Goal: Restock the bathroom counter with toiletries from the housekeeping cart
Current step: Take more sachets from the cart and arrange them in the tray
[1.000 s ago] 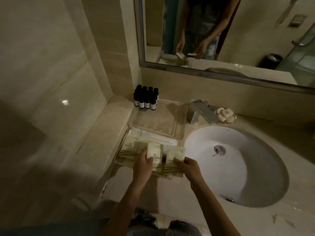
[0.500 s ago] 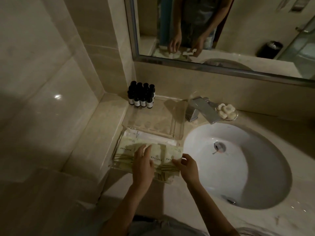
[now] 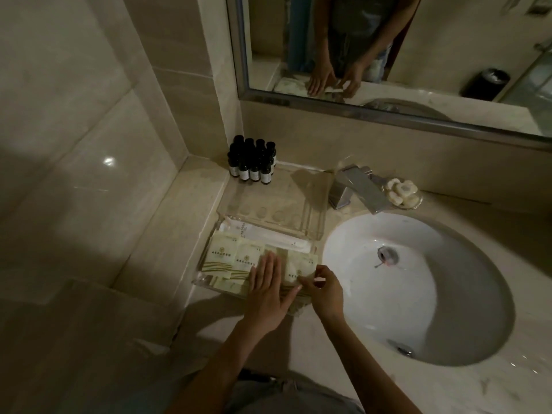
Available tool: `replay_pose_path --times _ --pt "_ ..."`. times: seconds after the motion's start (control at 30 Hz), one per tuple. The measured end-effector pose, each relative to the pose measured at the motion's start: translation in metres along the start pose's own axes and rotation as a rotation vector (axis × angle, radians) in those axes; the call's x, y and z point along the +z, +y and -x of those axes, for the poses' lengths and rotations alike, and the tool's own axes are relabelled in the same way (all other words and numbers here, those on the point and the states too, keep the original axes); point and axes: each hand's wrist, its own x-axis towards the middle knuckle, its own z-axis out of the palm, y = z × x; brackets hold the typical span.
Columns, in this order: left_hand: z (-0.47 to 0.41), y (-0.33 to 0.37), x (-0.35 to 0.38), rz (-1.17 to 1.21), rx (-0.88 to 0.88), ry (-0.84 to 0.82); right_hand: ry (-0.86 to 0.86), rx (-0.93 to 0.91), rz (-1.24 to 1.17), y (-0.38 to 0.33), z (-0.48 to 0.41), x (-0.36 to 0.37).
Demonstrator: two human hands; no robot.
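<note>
Left hand (image 3: 267, 289): fingers straight, flat on the packets (image 3: 230, 259).
Right hand (image 3: 325, 291): pinches one packet's edge, at 3 o'clock of the left.
Tray (image 3: 200, 282): holds the packets.

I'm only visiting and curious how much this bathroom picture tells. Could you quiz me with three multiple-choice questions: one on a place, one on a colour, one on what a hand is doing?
1. The left hand: A) lies flat on the packets; B) makes a fist; C) hangs at the side.
2. The sink basin is: A) black; B) white; C) green.
3. The dark bottles stand: A) in the basin; B) on the packets; C) in the counter's back corner by the wall.
Answers: 1 A, it rests outstretched on the packets; 2 B, the basin shows white; 3 C, they cluster against the wall.
</note>
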Motion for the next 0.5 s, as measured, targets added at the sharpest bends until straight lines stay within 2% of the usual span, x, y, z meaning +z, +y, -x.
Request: replay_pose_path --times 0.2,0.33,0.4,0.5 --pt "-0.001 0.000 0.000 0.023 0.003 0.033 0.038 0.000 -0.020 0.002 0.002 0.007" --pt "0.002 -0.009 -0.002 -0.029 0.020 0.164 0.083 -0.051 0.020 0.000 0.005 0.010" --pt "0.003 -0.015 -0.010 -0.040 -0.018 0.202 0.145 -0.193 0.138 -0.001 0.006 0.007" --pt "0.002 -0.028 -0.025 -0.032 -0.069 0.229 0.171 -0.523 0.436 -0.004 0.008 0.003"
